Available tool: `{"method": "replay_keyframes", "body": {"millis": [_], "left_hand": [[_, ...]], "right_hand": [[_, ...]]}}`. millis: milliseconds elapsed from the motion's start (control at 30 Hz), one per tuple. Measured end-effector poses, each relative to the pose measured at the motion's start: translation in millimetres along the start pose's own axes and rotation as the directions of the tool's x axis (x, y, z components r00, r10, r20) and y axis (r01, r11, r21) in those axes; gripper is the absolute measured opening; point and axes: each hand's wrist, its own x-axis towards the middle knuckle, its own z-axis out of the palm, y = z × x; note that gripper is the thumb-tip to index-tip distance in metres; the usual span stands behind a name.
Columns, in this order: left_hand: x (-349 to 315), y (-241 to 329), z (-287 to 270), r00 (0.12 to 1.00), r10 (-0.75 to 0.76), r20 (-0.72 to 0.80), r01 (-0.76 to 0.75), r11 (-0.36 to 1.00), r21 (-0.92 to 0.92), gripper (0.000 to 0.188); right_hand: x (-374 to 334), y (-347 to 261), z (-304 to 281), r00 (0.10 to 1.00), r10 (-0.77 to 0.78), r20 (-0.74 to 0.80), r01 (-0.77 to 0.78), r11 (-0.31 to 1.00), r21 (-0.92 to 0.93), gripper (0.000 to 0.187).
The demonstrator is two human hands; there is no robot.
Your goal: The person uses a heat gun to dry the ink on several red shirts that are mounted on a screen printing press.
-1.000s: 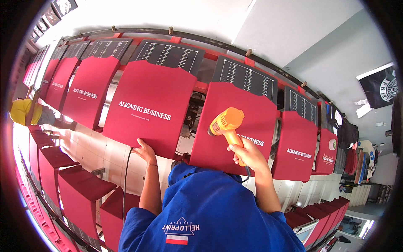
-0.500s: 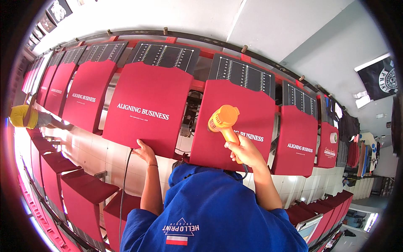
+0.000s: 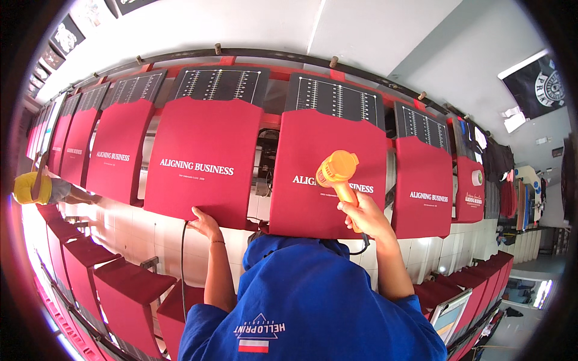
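My right hand is wrapped round the handle of a yellow heat gun. The gun hangs over a dark red shirt stretched on a flat board and covers part of its white lettering. A cord leaves the bottom of the handle. My left hand is at the lower edge of the neighbouring red shirt, which bears the same white print. Its fingers are closed on a black cord that runs down from them; the exact grip is partly hidden.
Boards with red shirts stretch away on both sides, their black gridded ends against a dark rail. A tape roll lies on a far-right shirt. Another row of red boards stands behind me. A person in yellow is at far left.
The heat gun has shifted right across the shirt, uncovering more lettering on its left. My left hand stays at the neighbouring shirt's lower edge. The whole view has shifted slightly.
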Motion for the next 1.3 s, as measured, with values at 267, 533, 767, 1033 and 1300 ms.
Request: {"method": "replay_keyframes", "body": {"millis": [267,533,767,1033,1300], "left_hand": [[6,-13,-1,0.998,0.026,-0.049,-0.024,0.999,0.044,0.063],[-3,9,-4,1.000,0.003,-0.011,-0.003,1.000,0.026,0.060],[-2,7,-3,0.998,-0.054,-0.033,0.057,0.995,0.086,0.066],[0,5,-4,1.000,-0.012,-0.004,0.012,1.000,0.015,0.063],[-4,10,-1,0.999,-0.037,-0.037,0.037,0.999,0.004,0.061]], "right_hand": [[-26,26,-42,0.989,0.027,-0.148,-0.009,0.992,0.123,0.029],[-48,56,-86,0.922,0.106,-0.373,-0.017,0.972,0.234,0.030],[-55,55,-87,0.906,0.124,-0.405,-0.005,0.959,0.284,0.029],[-64,51,-51,0.965,0.105,-0.242,-0.027,0.952,0.304,0.031],[-64,52,-36,0.969,0.090,-0.232,-0.017,0.954,0.301,0.031]]}}
